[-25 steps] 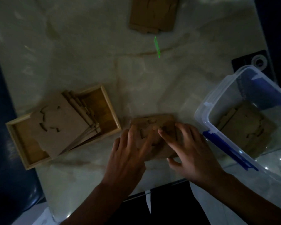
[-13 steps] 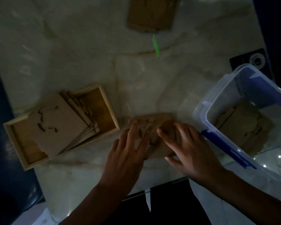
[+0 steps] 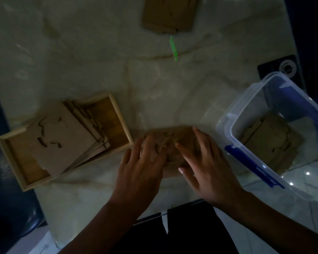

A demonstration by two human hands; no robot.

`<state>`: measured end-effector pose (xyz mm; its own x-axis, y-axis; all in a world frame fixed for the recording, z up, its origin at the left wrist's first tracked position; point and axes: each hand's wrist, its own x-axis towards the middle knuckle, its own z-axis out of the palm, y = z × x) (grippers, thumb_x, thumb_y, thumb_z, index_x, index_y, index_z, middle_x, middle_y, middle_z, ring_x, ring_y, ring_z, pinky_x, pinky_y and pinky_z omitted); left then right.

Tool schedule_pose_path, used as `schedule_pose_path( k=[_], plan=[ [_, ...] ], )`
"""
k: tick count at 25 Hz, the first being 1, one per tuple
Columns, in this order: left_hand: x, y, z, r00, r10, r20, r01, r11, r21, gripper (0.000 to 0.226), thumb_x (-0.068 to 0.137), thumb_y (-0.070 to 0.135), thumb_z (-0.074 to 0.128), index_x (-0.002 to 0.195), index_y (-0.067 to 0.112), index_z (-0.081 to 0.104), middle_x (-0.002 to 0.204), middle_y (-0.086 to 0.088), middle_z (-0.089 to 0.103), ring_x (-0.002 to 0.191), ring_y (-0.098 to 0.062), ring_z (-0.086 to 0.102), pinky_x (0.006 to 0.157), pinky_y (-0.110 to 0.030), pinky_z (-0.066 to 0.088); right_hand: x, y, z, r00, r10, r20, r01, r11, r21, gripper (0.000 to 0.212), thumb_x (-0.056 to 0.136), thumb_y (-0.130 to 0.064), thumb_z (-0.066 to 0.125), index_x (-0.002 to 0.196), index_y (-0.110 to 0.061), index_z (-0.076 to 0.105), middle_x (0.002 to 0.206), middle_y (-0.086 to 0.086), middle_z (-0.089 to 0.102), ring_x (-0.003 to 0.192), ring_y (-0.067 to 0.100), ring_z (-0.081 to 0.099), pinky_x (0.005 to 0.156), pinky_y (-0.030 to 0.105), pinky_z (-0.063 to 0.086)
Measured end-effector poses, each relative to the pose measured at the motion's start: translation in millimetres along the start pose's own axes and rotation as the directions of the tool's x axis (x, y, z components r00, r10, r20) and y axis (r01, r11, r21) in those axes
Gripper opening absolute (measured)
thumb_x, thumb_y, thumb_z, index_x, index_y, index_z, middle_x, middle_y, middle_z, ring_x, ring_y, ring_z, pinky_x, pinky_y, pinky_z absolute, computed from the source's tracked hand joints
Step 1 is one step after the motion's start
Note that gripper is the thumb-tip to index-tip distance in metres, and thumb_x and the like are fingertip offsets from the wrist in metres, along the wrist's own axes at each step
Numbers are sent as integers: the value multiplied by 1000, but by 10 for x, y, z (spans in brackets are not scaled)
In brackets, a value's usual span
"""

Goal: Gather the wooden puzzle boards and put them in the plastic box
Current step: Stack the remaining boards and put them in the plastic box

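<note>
Hands both lie spread, left hand (image 3: 141,169) and right hand (image 3: 207,165) pressing straight fingers onto a flat brown wooden puzzle board (image 3: 174,142) on the pale marbled desk (image 3: 99,61).

Bare table (image 3: 103,57) lies behind the wooden tray (image 3: 120,119); the plastic box (image 3: 228,123) stands well to its right.

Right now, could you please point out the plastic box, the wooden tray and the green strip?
plastic box (image 3: 226,123): head view, on its near-left rim corner.
wooden tray (image 3: 120,116): head view, on its right wall.
green strip (image 3: 173,48): head view, on its middle.
</note>
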<state>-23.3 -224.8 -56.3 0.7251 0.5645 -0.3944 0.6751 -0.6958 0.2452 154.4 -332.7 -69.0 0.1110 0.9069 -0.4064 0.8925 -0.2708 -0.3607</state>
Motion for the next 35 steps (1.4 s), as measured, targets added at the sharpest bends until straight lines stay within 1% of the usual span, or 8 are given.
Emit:
schedule_pose_path(
  k=[4,9,14,18,22,27,32,35],
  plan=[
    [95,37,-85,1000,-3,-5,3,999,-42,68,73,26,76,134,19,48,138,-18,47,129,-36,43,92,-45,49,48,-19,6,1000,-18,-15,18,1000,-13,65,89,-44,64,144,-21,40,160,26,20,144,46,28,103,58,46],
    [225,60,-217,996,-8,91,10,1000,-20,73,60,33,83,125,10,58,134,-18,52,123,-36,49,94,-43,50,128,7,-104,999,-17,-33,15,999,-43,73,78,-52,71,139,-21,45,152,21,30,139,40,35,100,50,49],
    [399,0,-349,991,-15,134,25,997,-76,85,56,53,79,128,17,50,132,-13,53,118,-32,54,88,-41,51,322,-12,-314,995,-86,47,90,990,-107,89,76,-61,69,151,-27,34,158,16,30,145,38,28,108,44,28],
    [602,-76,-495,995,-59,82,67,992,-103,81,70,65,57,135,18,43,135,-11,51,120,-29,52,94,-39,48,548,-8,-612,991,-130,-1,130,991,17,74,87,-52,59,150,-22,34,152,13,40,143,34,34,109,43,38],
    [995,-215,-668,995,-79,59,86,989,-124,76,80,61,50,140,15,42,141,-13,47,124,-31,49,98,-41,46,889,50,-859,987,-159,-32,161,986,48,60,92,-48,55,143,-20,42,145,9,47,138,28,41,105,40,45],
    [1532,-387,-840,990,-140,23,142,975,-171,70,84,57,48,142,20,38,142,-9,43,128,-26,43,102,-39,42,1340,339,-1018,976,-216,1,216,976,-24,58,93,-50,53,143,-23,41,145,9,48,137,26,43,103,37,45],
    [2059,-495,-989,980,-191,-61,178,969,-173,51,85,51,54,126,20,52,124,-6,51,112,-24,51,90,-37,46,1825,602,-1150,972,-233,-25,230,969,-88,54,93,-49,52,140,-22,46,144,11,48,133,27,44,99,38,50],
    [2365,-564,-1095,964,-235,-124,210,960,-184,45,83,45,62,115,14,59,108,-9,55,100,-29,55,83,-43,50,2100,696,-1272,966,-236,-104,228,970,-81,47,93,-43,55,133,-19,54,134,10,53,123,27,49,91,38,52]
  ],
)
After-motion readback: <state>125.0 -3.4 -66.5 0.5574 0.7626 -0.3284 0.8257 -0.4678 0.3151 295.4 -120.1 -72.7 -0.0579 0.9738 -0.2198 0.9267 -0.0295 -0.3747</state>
